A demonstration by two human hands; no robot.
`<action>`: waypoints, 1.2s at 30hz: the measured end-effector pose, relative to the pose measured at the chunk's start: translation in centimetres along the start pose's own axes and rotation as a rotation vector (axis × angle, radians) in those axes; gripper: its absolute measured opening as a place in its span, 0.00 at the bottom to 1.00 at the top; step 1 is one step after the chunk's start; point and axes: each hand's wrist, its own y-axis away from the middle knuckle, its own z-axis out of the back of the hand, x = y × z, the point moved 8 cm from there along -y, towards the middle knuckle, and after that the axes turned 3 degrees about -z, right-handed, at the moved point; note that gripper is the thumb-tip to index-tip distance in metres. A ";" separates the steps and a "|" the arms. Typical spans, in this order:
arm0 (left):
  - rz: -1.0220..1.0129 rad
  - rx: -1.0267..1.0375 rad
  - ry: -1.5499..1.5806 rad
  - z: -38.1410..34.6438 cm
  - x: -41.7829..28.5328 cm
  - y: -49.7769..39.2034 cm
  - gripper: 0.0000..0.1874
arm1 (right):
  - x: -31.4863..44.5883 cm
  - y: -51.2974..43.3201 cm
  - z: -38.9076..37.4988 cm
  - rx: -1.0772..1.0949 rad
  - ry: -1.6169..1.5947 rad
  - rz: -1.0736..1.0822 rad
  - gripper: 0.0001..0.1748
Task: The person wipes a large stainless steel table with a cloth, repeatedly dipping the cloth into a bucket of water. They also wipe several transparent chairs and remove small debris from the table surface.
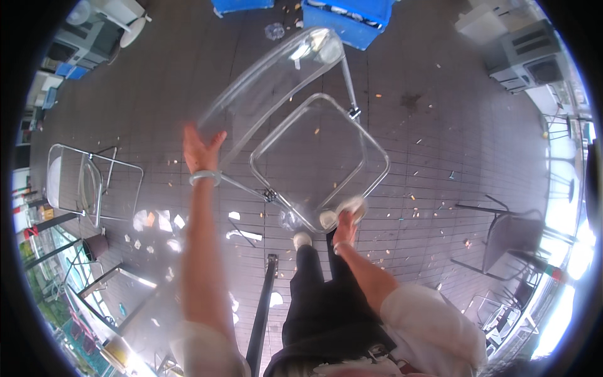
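A folding chair with a clear plastic seat [325,151] and metal tube frame stands before me, its clear backrest [268,89] on the far left side. My left hand [201,148] is at the near left end of the backrest, thumb and fingers apart; it is blurred. My right hand [346,230] holds a whitish cloth or wad [353,209] at the near corner of the seat; blur hides its exact kind. One pale shoe [302,240] shows just below the chair.
Blue plastic crates [346,21] sit beyond the chair. Another clear folding chair [94,184] stands left, a dark chair [513,235] right. Paper scraps [163,220] and small litter lie on the plank floor. A dark metal bar [261,311] rises beside my legs.
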 end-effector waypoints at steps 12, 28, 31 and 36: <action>0.063 0.678 0.196 -1.9 -11.4 29.6 0.66 | -12.8 11.9 9.9 0.714 0.700 0.281 0.11; 0.238 0.667 0.031 17.6 20.9 18.6 0.27 | 36.1 2.1 3.3 0.723 0.601 0.575 0.12; 0.686 0.339 0.057 25.9 30.5 23.3 0.29 | 42.6 -0.8 0.5 0.720 0.709 0.576 0.12; 1.127 -0.022 0.030 34.3 40.5 33.7 0.28 | 55.1 -4.9 -4.9 0.638 0.782 0.586 0.13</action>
